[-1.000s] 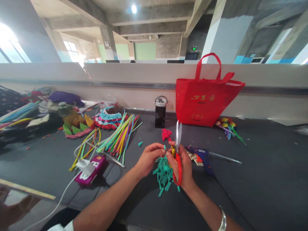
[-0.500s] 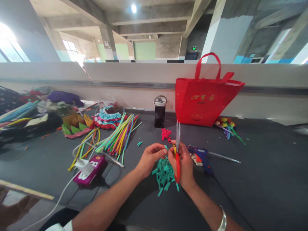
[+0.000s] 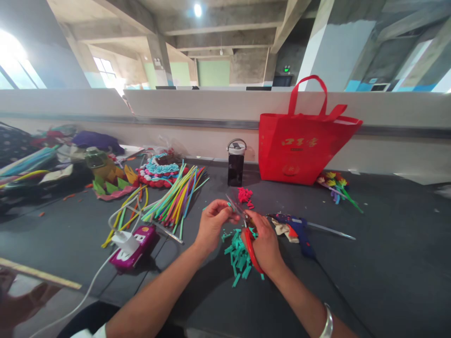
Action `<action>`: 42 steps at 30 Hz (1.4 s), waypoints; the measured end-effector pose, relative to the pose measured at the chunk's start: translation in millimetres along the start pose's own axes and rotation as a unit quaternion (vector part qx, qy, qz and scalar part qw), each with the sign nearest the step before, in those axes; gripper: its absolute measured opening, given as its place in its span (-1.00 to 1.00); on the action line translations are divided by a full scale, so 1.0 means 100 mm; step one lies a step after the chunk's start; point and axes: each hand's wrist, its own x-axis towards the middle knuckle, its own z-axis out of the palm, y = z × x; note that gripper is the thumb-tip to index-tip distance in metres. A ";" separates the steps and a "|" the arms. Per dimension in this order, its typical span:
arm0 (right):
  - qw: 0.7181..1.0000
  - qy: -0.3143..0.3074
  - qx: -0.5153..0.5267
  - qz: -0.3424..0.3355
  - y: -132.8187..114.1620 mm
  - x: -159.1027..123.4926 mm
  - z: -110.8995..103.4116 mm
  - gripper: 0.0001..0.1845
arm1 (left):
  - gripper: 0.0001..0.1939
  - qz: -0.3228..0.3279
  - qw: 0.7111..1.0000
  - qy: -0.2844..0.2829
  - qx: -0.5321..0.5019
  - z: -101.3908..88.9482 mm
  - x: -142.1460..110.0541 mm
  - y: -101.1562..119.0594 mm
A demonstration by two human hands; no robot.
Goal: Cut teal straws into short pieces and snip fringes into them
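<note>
My right hand (image 3: pixel 264 241) grips red-handled scissors (image 3: pixel 251 249), their blades pointing up and left toward my other hand. Between the fingertips of my left hand (image 3: pixel 214 225) is a small green strip piece (image 3: pixel 230 205), pinched close beside the blades. Below both hands lies a pile of cut green strips (image 3: pixel 239 256) on the dark table. A small heap of red pieces (image 3: pixel 244 195) sits just beyond the scissors. Whether the blades touch the green piece, I cannot tell.
Right of my hands lies a blue glue gun (image 3: pixel 301 232) with its cord trailing forward. A red bag (image 3: pixel 303 150) and a black bottle (image 3: pixel 235 166) stand behind. Colourful pipe cleaners (image 3: pixel 176 199) and a purple power strip (image 3: pixel 136 249) are at left.
The scissors have swung from pointing upright to leaning left, with their blades now at my left fingertips. My left hand has shifted slightly left and up.
</note>
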 end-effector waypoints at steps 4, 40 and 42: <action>0.999 -0.034 -0.039 0.004 0.02 0.01 0.00 -0.39 | -0.83 0.022 1.000 -0.007 0.013 -0.01 0.01 0.04; 0.986 -0.032 -0.165 -0.013 -0.03 0.01 -0.11 -0.50 | -0.91 0.035 0.998 -0.039 0.045 -0.04 0.01 0.01; 0.985 -0.033 -0.170 -0.014 -0.04 0.01 -0.11 -0.50 | -0.91 0.032 0.998 -0.038 0.041 -0.05 0.01 0.00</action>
